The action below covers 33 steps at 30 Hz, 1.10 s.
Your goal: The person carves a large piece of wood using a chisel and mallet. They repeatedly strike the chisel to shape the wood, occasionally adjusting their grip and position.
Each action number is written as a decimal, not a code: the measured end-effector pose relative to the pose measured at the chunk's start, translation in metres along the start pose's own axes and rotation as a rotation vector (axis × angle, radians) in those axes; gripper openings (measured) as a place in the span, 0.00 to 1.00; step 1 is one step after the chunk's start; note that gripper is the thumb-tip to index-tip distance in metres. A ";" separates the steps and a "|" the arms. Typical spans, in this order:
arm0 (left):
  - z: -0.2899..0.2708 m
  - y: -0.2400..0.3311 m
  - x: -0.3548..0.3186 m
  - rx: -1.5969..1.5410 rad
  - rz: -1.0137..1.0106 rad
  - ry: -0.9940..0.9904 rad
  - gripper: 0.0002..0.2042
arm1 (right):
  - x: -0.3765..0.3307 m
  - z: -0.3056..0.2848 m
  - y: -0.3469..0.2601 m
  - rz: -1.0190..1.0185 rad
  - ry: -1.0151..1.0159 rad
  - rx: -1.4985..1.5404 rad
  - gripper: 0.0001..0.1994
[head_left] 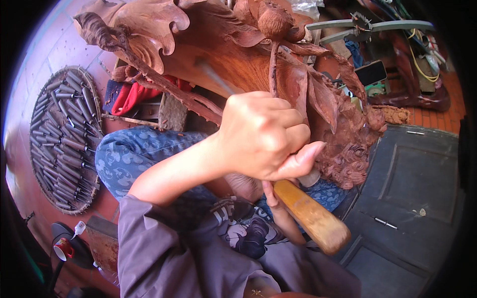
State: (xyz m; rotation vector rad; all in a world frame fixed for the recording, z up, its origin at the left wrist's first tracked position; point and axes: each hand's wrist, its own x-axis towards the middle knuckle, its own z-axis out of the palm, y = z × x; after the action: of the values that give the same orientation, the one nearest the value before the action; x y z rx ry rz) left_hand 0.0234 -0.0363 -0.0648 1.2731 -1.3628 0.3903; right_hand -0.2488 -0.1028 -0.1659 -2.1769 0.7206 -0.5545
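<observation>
My left hand (266, 136) is closed in a fist around a chisel, seen over the carving. Its blurred metal blade (218, 79) points away to the upper left, toward a smooth hollow in a large reddish-brown wood carving (218, 59). The handle is mostly hidden in the fist. Below it, a thick, round-ended yellow wooden mallet (315, 218) slants down to the right. My right hand (280, 211) is wrapped around the mallet from beneath, partly hidden by it. Carved leaves, stems and a round pod (275, 21) stand out from the wood.
A round woven tray (94, 196) on the tiled floor at left holds many dark-handled carving tools. A red cloth (131, 97) and a wood block (173, 112) lie beneath the carving. At right are a dark panelled board (417, 184), a pen-like tool (385, 222) and a phone (371, 73).
</observation>
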 end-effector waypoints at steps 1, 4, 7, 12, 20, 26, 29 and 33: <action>0.002 0.007 0.000 0.094 0.012 0.051 0.16 | -0.005 -0.007 -0.005 0.013 0.007 -0.011 0.24; 0.012 0.021 -0.015 -0.040 0.005 0.075 0.17 | -0.020 -0.024 -0.014 0.049 -0.010 0.011 0.24; 0.030 0.031 -0.022 -0.176 0.040 -0.080 0.18 | -0.029 -0.035 -0.022 0.071 -0.002 0.006 0.24; 0.044 0.025 -0.026 -0.235 0.057 -0.129 0.20 | -0.027 -0.034 -0.030 0.045 0.029 -0.069 0.24; 0.027 0.020 -0.023 -0.206 0.006 -0.098 0.18 | -0.011 -0.017 -0.019 -0.094 0.025 -0.070 0.23; 0.027 0.011 -0.015 -0.143 0.006 -0.080 0.17 | -0.033 -0.009 0.049 0.029 0.097 0.022 0.39; 0.017 0.009 -0.011 -0.120 0.023 -0.075 0.17 | -0.023 -0.011 0.038 0.020 0.104 0.028 0.37; 0.021 0.027 -0.019 -0.189 0.037 -0.042 0.17 | -0.028 -0.026 0.005 0.046 0.072 0.040 0.34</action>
State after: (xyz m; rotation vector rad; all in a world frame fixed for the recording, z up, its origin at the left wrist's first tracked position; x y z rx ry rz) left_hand -0.0142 -0.0361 -0.0754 1.1075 -1.4251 0.2545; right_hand -0.2869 -0.1012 -0.1578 -2.1073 0.7901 -0.6205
